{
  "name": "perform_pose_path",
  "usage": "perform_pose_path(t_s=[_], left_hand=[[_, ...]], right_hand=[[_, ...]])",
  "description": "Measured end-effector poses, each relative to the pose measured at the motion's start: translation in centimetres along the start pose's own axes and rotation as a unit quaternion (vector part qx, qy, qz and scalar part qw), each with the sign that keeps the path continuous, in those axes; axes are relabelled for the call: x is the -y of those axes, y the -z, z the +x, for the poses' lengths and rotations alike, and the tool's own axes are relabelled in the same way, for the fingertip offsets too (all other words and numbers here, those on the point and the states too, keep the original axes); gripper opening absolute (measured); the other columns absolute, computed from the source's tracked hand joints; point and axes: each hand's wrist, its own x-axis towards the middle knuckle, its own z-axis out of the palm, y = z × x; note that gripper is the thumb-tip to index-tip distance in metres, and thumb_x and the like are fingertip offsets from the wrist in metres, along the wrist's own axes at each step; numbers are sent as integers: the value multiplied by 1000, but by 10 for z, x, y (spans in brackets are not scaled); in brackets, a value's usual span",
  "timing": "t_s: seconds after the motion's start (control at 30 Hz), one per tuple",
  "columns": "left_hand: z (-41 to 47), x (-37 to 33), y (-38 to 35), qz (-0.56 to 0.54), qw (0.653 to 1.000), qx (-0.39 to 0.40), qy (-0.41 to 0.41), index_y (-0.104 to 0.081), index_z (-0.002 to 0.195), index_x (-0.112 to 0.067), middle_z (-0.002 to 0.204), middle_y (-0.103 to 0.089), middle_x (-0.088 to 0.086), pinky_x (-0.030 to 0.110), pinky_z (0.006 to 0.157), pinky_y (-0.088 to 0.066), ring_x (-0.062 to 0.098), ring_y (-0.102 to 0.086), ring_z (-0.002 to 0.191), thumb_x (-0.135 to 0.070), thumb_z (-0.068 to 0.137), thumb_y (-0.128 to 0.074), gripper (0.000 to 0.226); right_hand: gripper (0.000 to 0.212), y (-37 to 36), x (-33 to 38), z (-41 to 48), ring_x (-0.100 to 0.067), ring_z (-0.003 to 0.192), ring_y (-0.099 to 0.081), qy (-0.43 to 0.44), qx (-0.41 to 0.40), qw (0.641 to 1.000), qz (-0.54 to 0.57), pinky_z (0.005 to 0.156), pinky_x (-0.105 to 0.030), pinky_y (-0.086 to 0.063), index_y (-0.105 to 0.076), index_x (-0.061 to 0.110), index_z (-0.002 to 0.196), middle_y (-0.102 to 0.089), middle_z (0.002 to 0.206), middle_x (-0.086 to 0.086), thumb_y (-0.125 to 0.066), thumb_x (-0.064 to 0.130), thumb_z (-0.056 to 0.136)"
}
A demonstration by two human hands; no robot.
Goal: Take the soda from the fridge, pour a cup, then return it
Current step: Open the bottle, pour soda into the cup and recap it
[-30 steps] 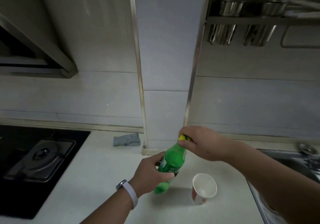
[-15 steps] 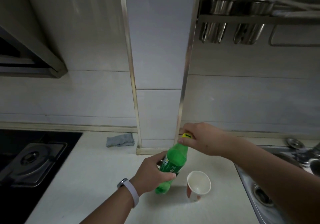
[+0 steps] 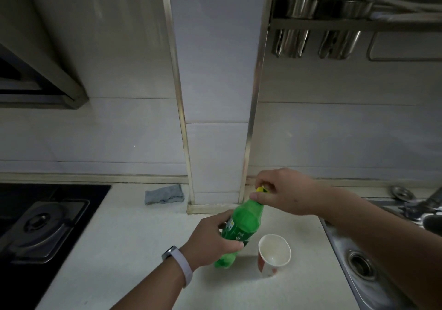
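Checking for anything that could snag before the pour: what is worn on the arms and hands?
No sleeves or gloves show. The left hand has a wristband at its wrist: pale strap, dark case. The right hand wears nothing.

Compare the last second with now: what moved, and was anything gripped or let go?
The right hand shifted its fingers slightly on the yellow cap, as if twisting it; the cap is still on. Nothing was released or newly gripped. The left hand holds the green soda bottle tilted as before, the paper cup stands beside it, and the camera drifted right, showing more of the sink.
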Motion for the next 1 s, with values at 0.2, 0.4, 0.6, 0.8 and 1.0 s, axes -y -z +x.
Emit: perform_pose_path(t_s=[0.2, 0.4, 0.6, 0.8, 1.0], left_hand=[[5, 2, 3, 18, 1000, 4, -5, -62, 119, -46, 101, -72, -21, 22, 82, -55, -4, -65, 92, -31, 61, -82, 63], [5, 7, 4, -4, 999, 35, 6, -63, 120, -44, 103, -72, -20, 27, 86, -56, 1, -66, 95, -31, 60, -82, 64], [1, 9, 2, -10, 999, 37, 7, -63, 118, -48, 102, -72, -19, 32, 85, -58, 1, -66, 94, -31, 60, -84, 64], [-2, 15, 8, -2, 999, 38, 11, -62, 118, -48, 104, -73, -16, 37, 84, -59, 4, -67, 95, -34, 58, -84, 65], [-5, 20, 14, 5, 999, 44, 14, -62, 119, -47, 103, -73, -17, 36, 84, -59, 2, -67, 94, -33, 59, -84, 65]], right_hand=[[24, -5, 0, -3, -3, 71, -48, -3, 23, 999, -35, 61, -27, -38, -51, 29, 99, -50, 78, 13, -50, 52, 95], [25, -6, -2, -6, -4, 86, -45, 123, 26, 992, 0, 81, -29, -43, -54, 25, 92, -45, 98, 16, -57, 3, 82], [30, -10, 0, -5, -9, 88, -56, -4, -6, 1000, 26, 77, -29, -49, -55, 32, 108, -56, 99, 12, -57, 55, 89], [30, -15, -1, -9, -2, 86, -54, 19, 9, 999, 31, 72, -25, -46, -52, 37, 117, -54, 99, 19, -61, 37, 89], [32, -19, 8, -7, -6, 71, -54, -50, -8, 998, 26, 60, -24, -38, -54, 36, 110, -58, 85, 11, -56, 58, 88]])
